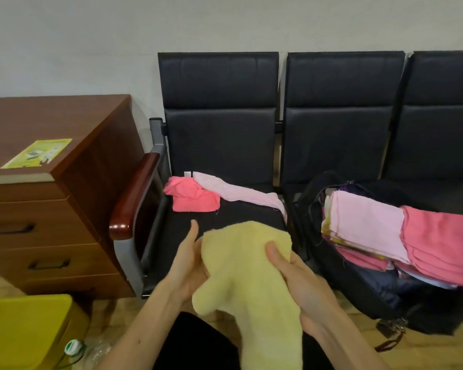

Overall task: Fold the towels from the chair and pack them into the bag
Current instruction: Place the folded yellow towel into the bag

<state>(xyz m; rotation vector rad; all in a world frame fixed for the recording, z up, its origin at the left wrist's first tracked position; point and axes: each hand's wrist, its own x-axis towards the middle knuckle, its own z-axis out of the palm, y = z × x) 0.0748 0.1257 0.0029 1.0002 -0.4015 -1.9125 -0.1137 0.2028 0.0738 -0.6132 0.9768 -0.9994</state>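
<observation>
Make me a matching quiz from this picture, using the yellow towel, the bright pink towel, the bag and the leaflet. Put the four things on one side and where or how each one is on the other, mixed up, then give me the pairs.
Things:
1. yellow towel
2. bright pink towel
3. bag
4. leaflet

Place or state:
A. lying on the wooden cabinet
B. held between the left hand and the right hand
C. open, with folded pink towels in it
D. on the left seat, near the armrest

Pairs: 1-B, 2-D, 3-C, 4-A

Bare front of chair seat [198, 225]; bag [385, 295] heaped with folded towels [401, 236].
</observation>
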